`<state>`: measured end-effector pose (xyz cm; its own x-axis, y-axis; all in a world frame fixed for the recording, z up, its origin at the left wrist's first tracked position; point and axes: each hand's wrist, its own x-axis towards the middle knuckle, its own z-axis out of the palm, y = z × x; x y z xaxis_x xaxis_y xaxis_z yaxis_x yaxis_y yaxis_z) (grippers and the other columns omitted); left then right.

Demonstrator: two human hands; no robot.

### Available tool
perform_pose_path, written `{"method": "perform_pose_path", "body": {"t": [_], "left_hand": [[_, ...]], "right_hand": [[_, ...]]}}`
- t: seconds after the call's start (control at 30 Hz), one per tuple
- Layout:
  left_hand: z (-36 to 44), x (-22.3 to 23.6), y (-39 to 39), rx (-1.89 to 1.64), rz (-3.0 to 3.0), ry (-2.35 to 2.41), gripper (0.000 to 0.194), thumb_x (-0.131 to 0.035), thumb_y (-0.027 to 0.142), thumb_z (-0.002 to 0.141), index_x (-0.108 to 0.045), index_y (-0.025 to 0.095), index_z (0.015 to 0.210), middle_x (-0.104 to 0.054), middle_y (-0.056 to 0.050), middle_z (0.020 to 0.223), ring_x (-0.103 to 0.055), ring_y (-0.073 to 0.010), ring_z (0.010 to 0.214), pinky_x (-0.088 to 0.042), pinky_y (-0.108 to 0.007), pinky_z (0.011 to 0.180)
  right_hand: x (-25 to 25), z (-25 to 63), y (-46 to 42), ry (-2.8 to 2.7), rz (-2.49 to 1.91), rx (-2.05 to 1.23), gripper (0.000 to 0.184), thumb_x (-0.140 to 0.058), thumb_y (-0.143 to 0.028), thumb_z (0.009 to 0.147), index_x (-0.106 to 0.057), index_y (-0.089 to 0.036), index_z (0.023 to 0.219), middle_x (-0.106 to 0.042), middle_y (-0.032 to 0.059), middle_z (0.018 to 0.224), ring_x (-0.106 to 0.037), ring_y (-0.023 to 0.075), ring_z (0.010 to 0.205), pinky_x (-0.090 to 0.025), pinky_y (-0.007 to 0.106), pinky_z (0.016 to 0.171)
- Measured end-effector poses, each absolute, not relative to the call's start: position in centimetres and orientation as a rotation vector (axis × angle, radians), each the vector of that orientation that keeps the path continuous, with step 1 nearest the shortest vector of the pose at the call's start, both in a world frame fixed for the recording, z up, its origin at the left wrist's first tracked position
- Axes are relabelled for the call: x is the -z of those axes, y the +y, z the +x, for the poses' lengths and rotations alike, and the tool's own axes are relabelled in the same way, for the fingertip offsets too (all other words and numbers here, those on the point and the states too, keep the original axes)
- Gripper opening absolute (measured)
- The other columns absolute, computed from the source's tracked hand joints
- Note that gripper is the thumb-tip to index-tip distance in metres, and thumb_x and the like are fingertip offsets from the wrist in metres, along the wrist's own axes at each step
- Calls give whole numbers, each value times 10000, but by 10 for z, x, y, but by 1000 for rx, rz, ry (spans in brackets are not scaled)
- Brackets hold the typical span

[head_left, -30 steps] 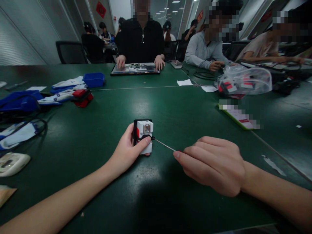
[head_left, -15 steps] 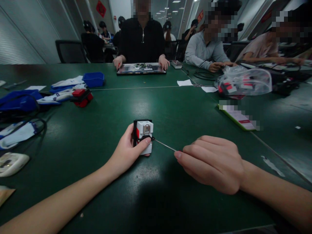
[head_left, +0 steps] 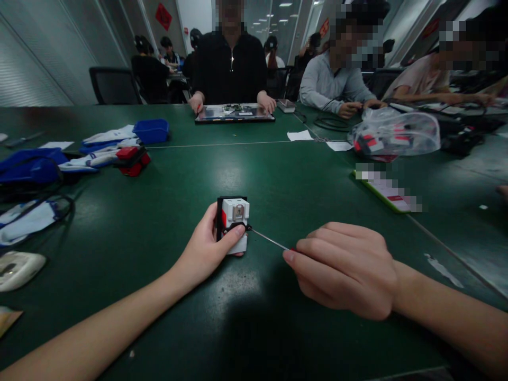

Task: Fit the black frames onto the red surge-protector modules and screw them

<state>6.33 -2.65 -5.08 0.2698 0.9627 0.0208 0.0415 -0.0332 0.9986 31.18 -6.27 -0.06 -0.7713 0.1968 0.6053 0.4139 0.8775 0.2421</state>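
My left hand (head_left: 204,235) is closed round a small white, red and black box-shaped device (head_left: 237,210). The thumb presses across its front, below a metal latch-like part. My right hand (head_left: 343,270) grips a screwdriver (head_left: 270,238); its handle is mostly inside the fingers, with a bit of red showing. The thin metal shaft points left, and its tip meets a small black part at the device's right side. Whether the tip sits in a screw is too small to tell.
On the left lie blue and white gloves (head_left: 107,135), a red and black block (head_left: 133,160) and a white device (head_left: 19,270). A green-edged phone (head_left: 384,191) and a clear plastic bag (head_left: 416,129) are at right. Across the table (head_left: 190,174), a person holds a flat panel (head_left: 214,115).
Both my hands keep nearly the same pose, with the screwdriver tip still at the device's side. The panel across the table has shifted slightly to the right.
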Motion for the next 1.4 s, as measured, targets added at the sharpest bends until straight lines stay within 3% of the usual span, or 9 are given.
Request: {"method": "perform_pose_path", "body": {"t": [0.2, 0.57, 0.8, 1.07, 1.4], "left_hand": [[64, 51, -27, -1002, 1374, 1038, 506, -755, 408, 844, -528, 176, 1232, -655, -87, 1147, -662, -269, 1019, -603, -359, 786], [63, 49, -27, -963, 1323, 1021, 585, -791, 411, 805, -505, 186, 1263, -664, -114, 1192, -685, -264, 958, -616, -343, 713], [62, 48, -29, -951, 1335, 1007, 584, -811, 367, 791, -508, 194, 1259, -657, -74, 1083, -664, -236, 906, -620, -322, 679], [63, 49, -27, -988, 1321, 1031, 544, -791, 379, 805, -531, 184, 1242, -671, -97, 1170, -672, -284, 1043, -592, -383, 839], [62, 50, -27, -979, 1345, 1004, 537, -778, 378, 828, -511, 183, 1252, -655, -96, 1176, -661, -292, 1067, -606, -376, 813]], "right_hand": [[1, 313, -62, -2439, -427, 468, 166, -554, -81, 950, -604, -82, 1108, -630, -6, 638, -569, 135, 559, -431, 291, 559], [-2, 314, -65, -2475, -451, 462, 155, -562, -89, 959, -596, -86, 1111, -631, -14, 648, -542, 120, 529, -405, 291, 536], [0, 315, -64, -2470, -437, 473, 151, -560, -86, 952, -595, -75, 1098, -616, -11, 640, -535, 129, 528, -405, 300, 537], [0, 313, -62, -2442, -460, 497, 120, -570, -125, 960, -605, -97, 1071, -647, -7, 655, -574, 127, 551, -433, 292, 535], [-3, 311, -62, -2430, -430, 526, 151, -509, -141, 974, -607, -94, 1079, -703, 47, 730, -630, 166, 623, -486, 315, 588]]}}
